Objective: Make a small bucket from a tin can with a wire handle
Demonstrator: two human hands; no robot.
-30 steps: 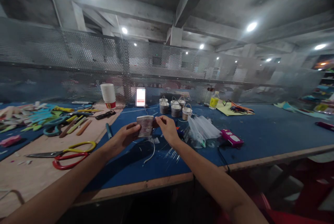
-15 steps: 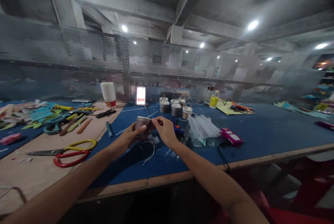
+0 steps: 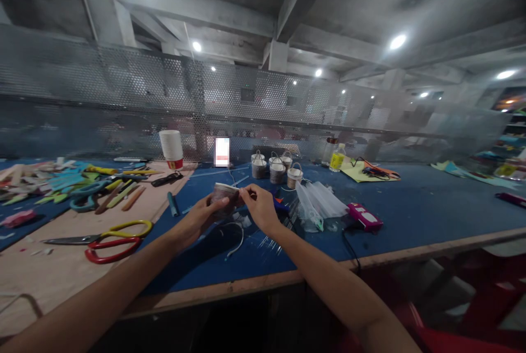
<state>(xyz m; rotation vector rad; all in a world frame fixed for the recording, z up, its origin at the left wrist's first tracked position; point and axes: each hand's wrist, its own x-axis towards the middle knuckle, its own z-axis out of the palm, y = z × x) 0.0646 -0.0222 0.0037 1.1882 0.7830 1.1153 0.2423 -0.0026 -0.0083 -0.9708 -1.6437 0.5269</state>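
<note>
My left hand (image 3: 202, 215) is closed around a small paper cup (image 3: 227, 193) with a brownish-grey wrapped side and a pale rim, held tilted above the blue mat. At the cup's right rim, the thumb and fingers of my right hand (image 3: 261, 208) are pinched together; whatever is between them is too small to make out. Beneath the hands lie a piece of white cord (image 3: 240, 240) and whitish scraps. Just beyond stand several similar small buckets (image 3: 277, 172) with cord handles. A blue object, partly hidden, lies behind my right wrist.
Scissors (image 3: 119, 240) with red and yellow handles lie at left, near a stack of paper cups (image 3: 171, 147). Plastic bags (image 3: 320, 205) and a magenta device (image 3: 365, 217) with a cable are at right. A lit phone (image 3: 222, 152) stands at the back, near a perforated metal screen (image 3: 230, 95).
The cup has tilted slightly in my left hand. Both hands stay in nearly the same place, and the right fingers remain pinched at the rim.
</note>
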